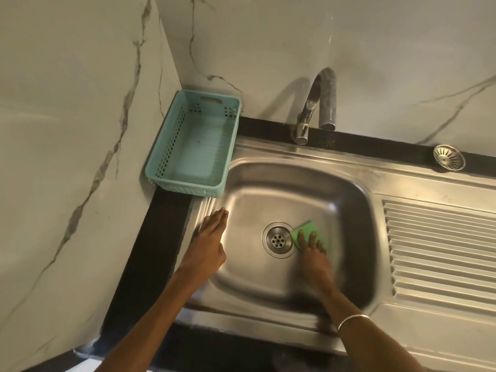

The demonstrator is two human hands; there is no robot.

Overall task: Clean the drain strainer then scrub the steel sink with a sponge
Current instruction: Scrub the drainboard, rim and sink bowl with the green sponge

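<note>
A steel sink fills the middle of the head view, its bare drain hole in the basin floor. My right hand presses a green sponge flat against the basin floor just right of the drain; the hand is motion-blurred. My left hand rests flat on the sink's left rim, fingers together and extended, holding nothing. The round steel drain strainer lies upside down on the black counter strip at the back right, out of the sink.
A teal plastic basket, empty, stands at the back left corner against the marble wall. A curved steel tap rises behind the basin. A ribbed drainboard lies right of the basin. Black counter edging borders the sink.
</note>
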